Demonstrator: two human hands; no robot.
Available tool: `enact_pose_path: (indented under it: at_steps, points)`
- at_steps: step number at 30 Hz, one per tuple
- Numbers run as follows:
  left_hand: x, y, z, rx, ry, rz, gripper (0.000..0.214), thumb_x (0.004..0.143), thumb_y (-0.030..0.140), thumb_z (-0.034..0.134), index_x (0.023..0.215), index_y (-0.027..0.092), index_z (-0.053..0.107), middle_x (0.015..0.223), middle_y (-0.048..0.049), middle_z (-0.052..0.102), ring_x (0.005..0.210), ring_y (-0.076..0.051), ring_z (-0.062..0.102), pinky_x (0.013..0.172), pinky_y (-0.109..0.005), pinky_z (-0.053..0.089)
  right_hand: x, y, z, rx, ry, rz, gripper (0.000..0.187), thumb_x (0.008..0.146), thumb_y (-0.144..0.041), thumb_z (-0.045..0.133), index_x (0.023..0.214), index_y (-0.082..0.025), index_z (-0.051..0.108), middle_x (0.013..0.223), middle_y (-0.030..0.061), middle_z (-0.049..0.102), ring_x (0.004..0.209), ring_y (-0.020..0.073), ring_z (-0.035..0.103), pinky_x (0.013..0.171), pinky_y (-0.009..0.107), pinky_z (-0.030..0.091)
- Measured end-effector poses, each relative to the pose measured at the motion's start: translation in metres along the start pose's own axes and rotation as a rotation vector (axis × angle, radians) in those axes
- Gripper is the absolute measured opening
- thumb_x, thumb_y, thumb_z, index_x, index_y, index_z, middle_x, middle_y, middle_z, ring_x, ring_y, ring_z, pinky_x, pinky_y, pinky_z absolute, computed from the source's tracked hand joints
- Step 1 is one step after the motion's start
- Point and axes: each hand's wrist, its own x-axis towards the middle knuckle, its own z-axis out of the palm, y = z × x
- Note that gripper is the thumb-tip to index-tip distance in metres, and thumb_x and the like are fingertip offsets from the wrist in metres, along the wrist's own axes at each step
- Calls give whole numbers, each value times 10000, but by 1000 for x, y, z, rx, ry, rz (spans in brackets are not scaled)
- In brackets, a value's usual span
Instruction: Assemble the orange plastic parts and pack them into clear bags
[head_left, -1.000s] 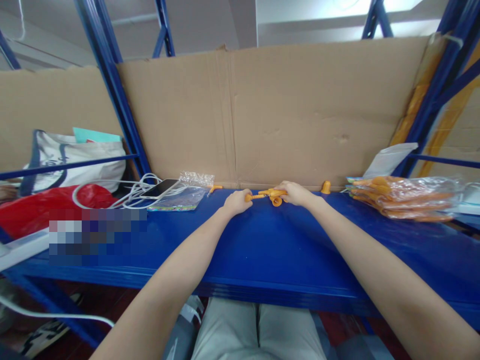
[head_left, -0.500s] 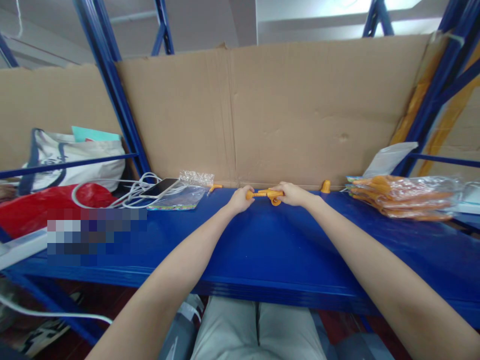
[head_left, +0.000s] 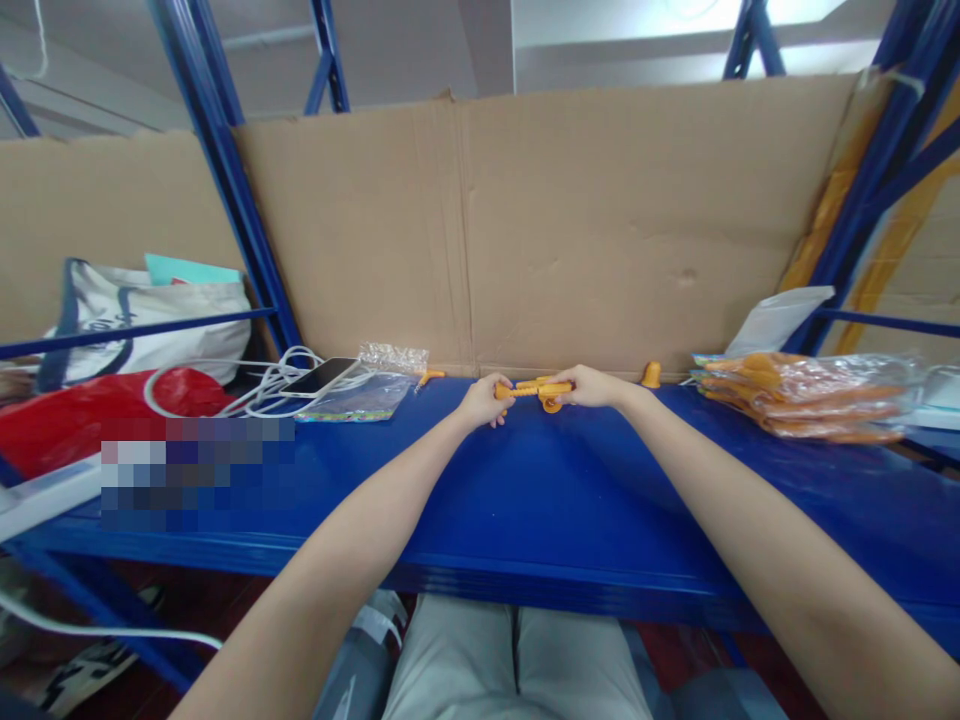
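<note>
Over the back of the blue shelf board, my left hand (head_left: 482,402) is closed around the left end of an orange plastic assembly (head_left: 529,388). It has a slim ribbed bar and a round part hanging below; what exactly it is, I cannot make out. At the other end my right hand (head_left: 594,387) pinches it, fingers over its top and side. The fingers partly hide both ends. To the left of my left hand lies a small bent orange plastic piece (head_left: 430,376). An orange dome-shaped cap (head_left: 651,375) stands right of my right hand.
A cardboard sheet (head_left: 585,230) walls off the back. Left on the blue shelf board (head_left: 525,500) are clear plastic bags (head_left: 375,395), a phone (head_left: 322,375), white cables (head_left: 262,400) and a red bag (head_left: 75,415). Bagged orange parts (head_left: 795,390) lie at the right.
My left hand's grip has shifted, with fingers now showing below the orange assembly. My right hand has moved slightly to the right. The objects lying around stay put.
</note>
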Motion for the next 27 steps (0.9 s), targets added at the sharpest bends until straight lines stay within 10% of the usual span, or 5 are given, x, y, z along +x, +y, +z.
enact_pose_path:
  at_steps: [9, 27]
  points:
    - [-1, 2, -1, 194, 59, 146, 241, 838, 135, 562, 1072, 171, 519, 598, 54, 568, 436, -70, 553, 434, -151, 441, -6, 11, 7, 78, 165, 34, 481, 678, -180, 712, 1155, -155, 650, 1120, 95, 679, 1023, 215, 630, 921, 333, 471]
    - [-4, 6, 5, 280, 54, 225, 236, 829, 158, 570, 1064, 175, 546, 719, 12, 653, 499, -90, 613, 556, -204, 522, -36, 0, 10, 731, 152, 377, 283, 936, -391, 488, 851, -140, 587, 774, 100, 703, 602, 119, 656, 593, 219, 525]
